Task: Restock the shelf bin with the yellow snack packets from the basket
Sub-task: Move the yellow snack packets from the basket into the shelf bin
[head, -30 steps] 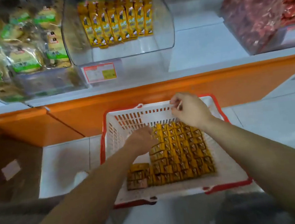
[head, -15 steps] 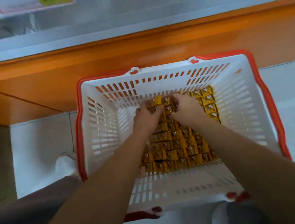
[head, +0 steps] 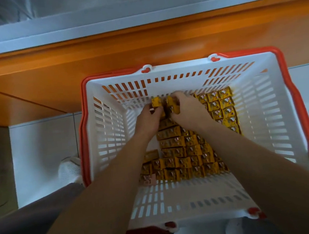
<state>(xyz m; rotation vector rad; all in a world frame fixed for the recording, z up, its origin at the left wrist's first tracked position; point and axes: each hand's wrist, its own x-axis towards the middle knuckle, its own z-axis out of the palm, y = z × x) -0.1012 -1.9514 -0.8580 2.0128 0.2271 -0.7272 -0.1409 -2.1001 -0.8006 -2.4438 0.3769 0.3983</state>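
Observation:
A white slotted basket with a red rim stands on the floor below me. Its bottom holds several rows of yellow snack packets. Both my hands are deep inside, at the far end of the rows. My left hand grips a few yellow packets that stick up past its fingers. Right beside it, my right hand grips another small bunch of packets. The shelf bin is out of view.
An orange shelf base runs behind the basket, with a grey shelf edge above it. White floor tiles lie left of the basket. My white shoe stands against its left side.
My view has dropped from the shelf bins to straight down into the basket. Both hands went down onto the far packets and have closed around small bunches, which are lifted slightly.

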